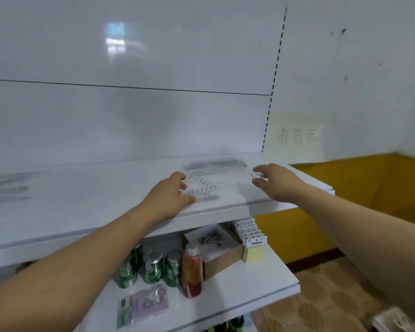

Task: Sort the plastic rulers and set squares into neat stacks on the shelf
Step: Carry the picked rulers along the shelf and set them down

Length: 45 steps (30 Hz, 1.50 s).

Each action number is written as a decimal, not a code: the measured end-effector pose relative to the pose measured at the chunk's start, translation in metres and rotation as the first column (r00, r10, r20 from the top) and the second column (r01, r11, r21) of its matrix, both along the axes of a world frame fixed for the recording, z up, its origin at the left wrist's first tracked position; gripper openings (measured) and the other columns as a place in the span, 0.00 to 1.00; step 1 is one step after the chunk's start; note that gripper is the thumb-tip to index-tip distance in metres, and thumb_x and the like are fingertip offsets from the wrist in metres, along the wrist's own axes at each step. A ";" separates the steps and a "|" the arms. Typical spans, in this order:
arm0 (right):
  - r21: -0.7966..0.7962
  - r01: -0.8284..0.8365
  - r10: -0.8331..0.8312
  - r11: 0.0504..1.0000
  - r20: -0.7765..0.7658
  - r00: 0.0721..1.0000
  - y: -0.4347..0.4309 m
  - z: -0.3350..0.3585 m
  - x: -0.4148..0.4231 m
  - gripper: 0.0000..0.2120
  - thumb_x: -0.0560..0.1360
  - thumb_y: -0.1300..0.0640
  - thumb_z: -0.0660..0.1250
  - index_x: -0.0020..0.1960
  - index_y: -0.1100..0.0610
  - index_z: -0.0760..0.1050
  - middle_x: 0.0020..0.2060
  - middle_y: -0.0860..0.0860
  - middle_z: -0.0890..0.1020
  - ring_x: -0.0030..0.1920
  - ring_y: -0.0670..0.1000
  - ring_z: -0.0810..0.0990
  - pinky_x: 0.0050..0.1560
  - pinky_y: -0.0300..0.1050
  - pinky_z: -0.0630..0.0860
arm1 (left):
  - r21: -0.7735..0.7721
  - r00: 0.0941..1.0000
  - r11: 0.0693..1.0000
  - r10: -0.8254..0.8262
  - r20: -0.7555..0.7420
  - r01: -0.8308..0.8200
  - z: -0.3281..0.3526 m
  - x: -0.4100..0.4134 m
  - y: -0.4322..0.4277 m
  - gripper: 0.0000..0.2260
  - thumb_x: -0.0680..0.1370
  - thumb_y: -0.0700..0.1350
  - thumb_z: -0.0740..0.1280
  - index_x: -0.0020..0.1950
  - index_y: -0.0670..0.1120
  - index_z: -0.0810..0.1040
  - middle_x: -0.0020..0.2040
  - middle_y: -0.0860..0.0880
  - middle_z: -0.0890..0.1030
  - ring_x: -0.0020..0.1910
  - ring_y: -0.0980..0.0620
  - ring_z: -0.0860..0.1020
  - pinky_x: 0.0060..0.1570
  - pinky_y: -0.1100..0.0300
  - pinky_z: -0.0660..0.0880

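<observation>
On the white shelf point(82, 202), the left hand point(168, 200) pinches clear plastic rulers point(200, 185) fanned near the front edge; the right hand point(276, 180), fingers curled, grips their far end, with a blurred stack point(216, 164) behind

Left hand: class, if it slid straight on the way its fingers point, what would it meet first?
The left hand would probably push further onto the clear set squares that its fingertips already touch; depth is unclear.
</observation>
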State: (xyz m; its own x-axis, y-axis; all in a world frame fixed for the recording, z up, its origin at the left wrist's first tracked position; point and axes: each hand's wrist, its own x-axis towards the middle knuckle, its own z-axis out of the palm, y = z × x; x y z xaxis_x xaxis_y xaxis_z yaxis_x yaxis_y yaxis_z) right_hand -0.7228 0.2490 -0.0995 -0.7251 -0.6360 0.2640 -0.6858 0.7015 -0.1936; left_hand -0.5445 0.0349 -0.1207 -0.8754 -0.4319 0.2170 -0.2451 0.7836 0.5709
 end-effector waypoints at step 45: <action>0.257 -0.527 0.510 0.810 0.135 0.850 -0.214 0.009 0.018 0.31 0.79 0.39 0.53 0.77 0.52 0.54 0.76 0.54 0.57 0.74 0.57 0.58 0.73 0.52 0.57 | -0.198 0.832 0.897 0.442 0.336 -0.396 -0.002 0.104 -0.085 0.31 0.76 0.65 0.57 0.75 0.51 0.61 0.76 0.51 0.59 0.74 0.51 0.58 0.73 0.54 0.55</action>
